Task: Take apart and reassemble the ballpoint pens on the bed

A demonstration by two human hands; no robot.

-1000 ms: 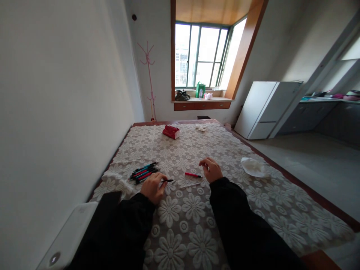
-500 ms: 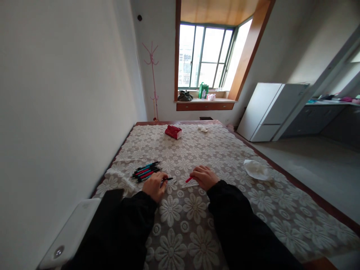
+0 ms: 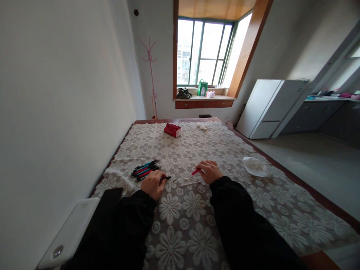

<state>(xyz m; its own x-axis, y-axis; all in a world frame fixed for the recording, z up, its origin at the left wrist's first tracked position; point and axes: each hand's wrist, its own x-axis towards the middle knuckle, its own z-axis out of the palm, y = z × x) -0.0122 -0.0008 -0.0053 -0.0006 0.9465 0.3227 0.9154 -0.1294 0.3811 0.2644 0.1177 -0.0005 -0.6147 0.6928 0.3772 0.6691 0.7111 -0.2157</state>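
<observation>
My left hand (image 3: 153,184) is closed on a slim black pen part (image 3: 168,177), its dark end sticking out to the right past the fingertips. Across a short gap, my right hand (image 3: 209,171) pinches a red pen piece (image 3: 196,171), which points down and to the left. Below it, a thin whitish strip (image 3: 191,183) lies on the cloth; I cannot make out what it is. Beside my left hand, a pile of several pens (image 3: 144,169) in black, blue and red rests on the flowered tablecloth (image 3: 170,208).
Farther back on the table stand a red tissue pack (image 3: 172,130) and a small crumpled white scrap (image 3: 202,127). A white crumpled tissue (image 3: 255,167) lies to the right. At the near left, a white device (image 3: 70,230) sits by the wall next to a dark object (image 3: 108,204).
My right hand has moved a little right and away from me with the red piece, uncovering more of the whitish strip. My left hand stays nearly still. The view has tipped slightly downward.
</observation>
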